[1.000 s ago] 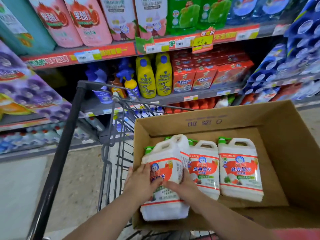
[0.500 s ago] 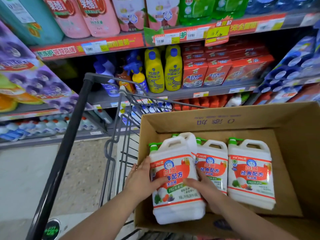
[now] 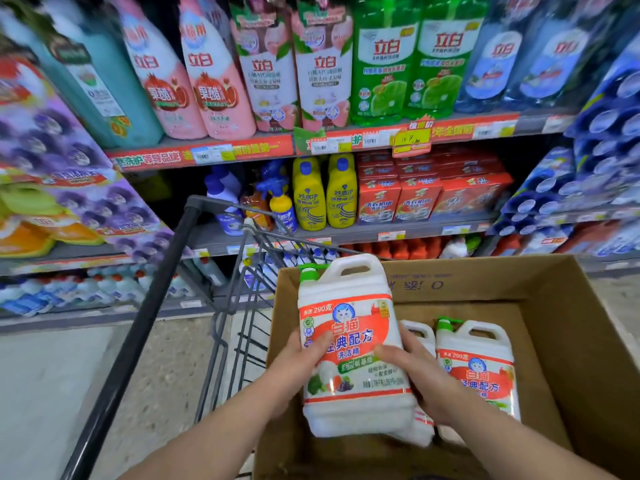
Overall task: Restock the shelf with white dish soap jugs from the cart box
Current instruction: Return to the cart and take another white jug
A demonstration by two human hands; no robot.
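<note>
We hold the white jug [image 3: 349,344] upright above the near left part of the cardboard box [image 3: 540,327], green cap and handle up, long axis vertical. Its label reads 白猫 and 290克 (smaller print blurs). Our left hand [image 3: 298,362] and right hand [image 3: 415,372] clamp its sides, fingers spread across the label.

grey store shelving [image 3: 346,233] packed with cleaning bottles; red price strips [image 3: 207,154]; speckled floor [image 3: 166,368].
</note>
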